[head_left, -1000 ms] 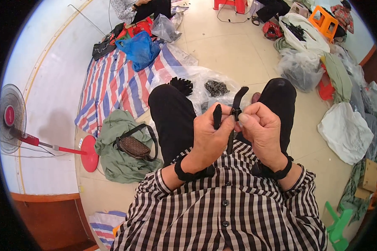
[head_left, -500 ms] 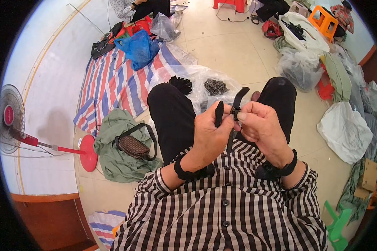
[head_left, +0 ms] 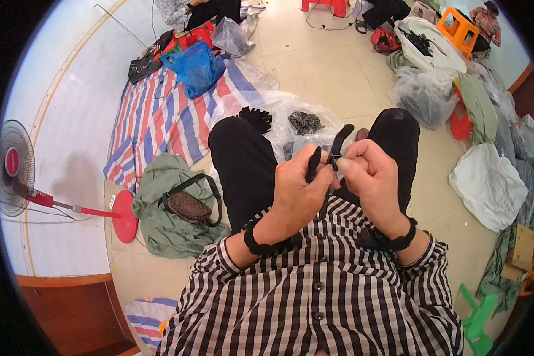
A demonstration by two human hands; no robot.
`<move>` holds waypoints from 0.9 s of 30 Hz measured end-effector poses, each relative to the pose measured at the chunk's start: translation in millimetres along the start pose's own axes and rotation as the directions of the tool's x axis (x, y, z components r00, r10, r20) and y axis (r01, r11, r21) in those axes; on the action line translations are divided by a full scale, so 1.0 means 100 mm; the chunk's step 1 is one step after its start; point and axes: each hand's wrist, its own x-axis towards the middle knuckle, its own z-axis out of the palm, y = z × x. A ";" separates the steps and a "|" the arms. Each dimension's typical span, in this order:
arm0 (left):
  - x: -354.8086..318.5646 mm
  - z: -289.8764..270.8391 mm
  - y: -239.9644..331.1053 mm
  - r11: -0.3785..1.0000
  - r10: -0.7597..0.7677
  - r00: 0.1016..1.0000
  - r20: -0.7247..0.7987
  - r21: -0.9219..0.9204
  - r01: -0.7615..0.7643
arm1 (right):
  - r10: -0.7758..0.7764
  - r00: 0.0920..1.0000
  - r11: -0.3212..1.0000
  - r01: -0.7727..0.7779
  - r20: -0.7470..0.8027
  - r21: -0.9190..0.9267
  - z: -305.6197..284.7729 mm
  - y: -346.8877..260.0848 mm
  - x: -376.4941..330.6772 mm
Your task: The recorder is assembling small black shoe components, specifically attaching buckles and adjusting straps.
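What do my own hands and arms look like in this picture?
Your left hand and right hand are ungloved. Each wrist wears a black band, with a dark piece beside it whose details are unclear. Your sleeves are checked in black and cream, ending on the forearms above the bands.

So I'm standing here and there's this striped sheet (head_left: 166,124) on the floor, blue plastic bag (head_left: 197,70) plonked on its far end. Just off the sheet's near edge: green cloth (head_left: 154,234) with a brown pouch (head_left: 188,207) on it. Floor fan (head_left: 41,199) to the sheet's left, crumpled white sack (head_left: 486,187) well to its right.
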 end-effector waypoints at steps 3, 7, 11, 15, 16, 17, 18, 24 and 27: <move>-0.02 0.01 0.00 0.998 0.010 0.999 -0.041 -0.061 -0.013 | -0.248 0.969 0.950 0.239 -0.017 -0.202 0.04 0.10 -0.04; -0.06 0.01 -0.02 0.997 -0.021 0.998 -0.062 -0.080 0.016 | -0.342 0.932 0.794 0.356 0.123 -0.493 -0.05 0.11 -0.02; -0.10 0.04 0.04 0.996 -0.040 0.998 -0.049 -0.087 0.036 | -0.510 0.844 0.691 0.517 0.166 -0.505 -0.05 0.17 0.06; -0.11 0.03 0.04 0.989 -0.020 0.996 -0.087 -0.145 0.007 | -0.295 0.918 0.844 0.381 0.266 -0.377 -0.12 0.11 0.09; -0.10 0.03 0.03 0.988 0.002 0.993 -0.117 -0.156 -0.020 | -0.260 0.922 0.856 0.358 0.287 -0.374 -0.12 0.05 0.08; -0.10 0.02 0.03 0.988 0.002 0.993 -0.117 -0.156 -0.020 | -0.226 0.924 0.866 0.335 0.308 -0.371 -0.12 0.01 0.08; -0.11 0.02 0.03 0.993 0.022 0.995 -0.096 -0.111 -0.033 | -0.225 0.924 0.866 0.335 0.308 -0.372 -0.12 0.02 0.08; -0.12 0.00 -0.04 0.996 0.088 0.993 -0.079 -0.025 -0.090 | -0.366 0.859 0.743 0.501 0.357 -0.444 -0.12 0.04 0.09; -0.13 -0.07 -0.01 0.995 0.096 0.995 0.007 0.033 -0.096 | -0.236 0.895 0.832 0.387 0.378 -0.397 -0.16 0.01 0.09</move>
